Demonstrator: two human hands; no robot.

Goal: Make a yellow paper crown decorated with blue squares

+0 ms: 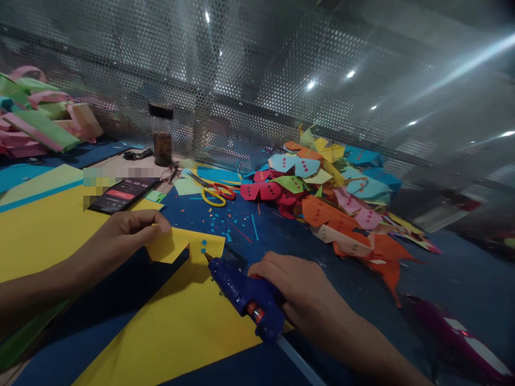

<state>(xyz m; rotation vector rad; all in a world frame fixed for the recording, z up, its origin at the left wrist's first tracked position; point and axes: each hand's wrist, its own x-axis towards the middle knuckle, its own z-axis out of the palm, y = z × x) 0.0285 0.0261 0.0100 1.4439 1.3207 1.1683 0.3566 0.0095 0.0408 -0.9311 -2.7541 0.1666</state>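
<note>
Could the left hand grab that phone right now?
Probably, yes: the phone lies just beyond the left hand with nothing visible between, though that hand is holding a yellow paper piece.

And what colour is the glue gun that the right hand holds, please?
The glue gun is blue; the head view shows it best.

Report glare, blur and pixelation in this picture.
Head view: a pale streak crosses the upper right, and bright light spots show on the perforated panel; head view: the purple tool at lower right looks smeared, the blue glue gun crisper; head view: coarse pixel blocks beside the phone.
</note>
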